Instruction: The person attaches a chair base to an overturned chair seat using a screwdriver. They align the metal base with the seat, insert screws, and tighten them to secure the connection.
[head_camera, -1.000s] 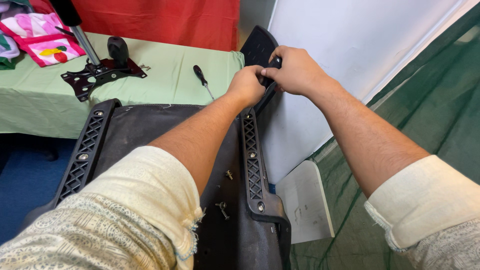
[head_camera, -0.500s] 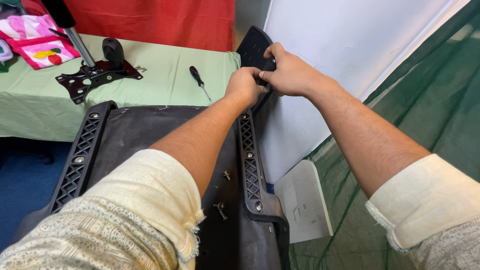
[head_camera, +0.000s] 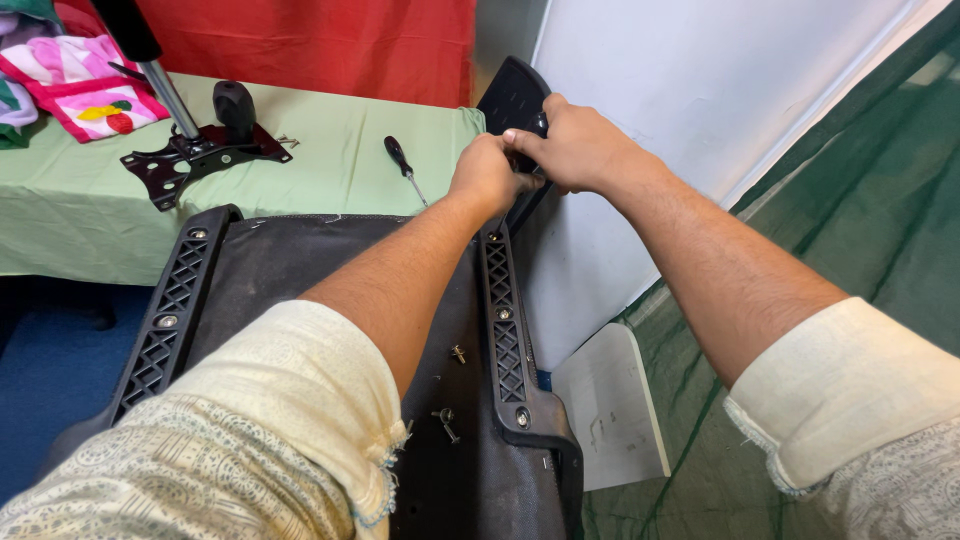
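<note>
I am closing both grips, left hand (head_camera: 487, 177) and right hand (head_camera: 577, 147), on the black armrest (head_camera: 510, 100), whose long axis is running back toward me.

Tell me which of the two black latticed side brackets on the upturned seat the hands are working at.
The right bracket, running from the loose screws up to both hands. The left hand and right hand grip its far end; the left bracket lies untouched.

screwdriver (head_camera: 404, 168) on table (head_camera: 330, 140), seemingly behind seat (head_camera: 300, 260)
</note>
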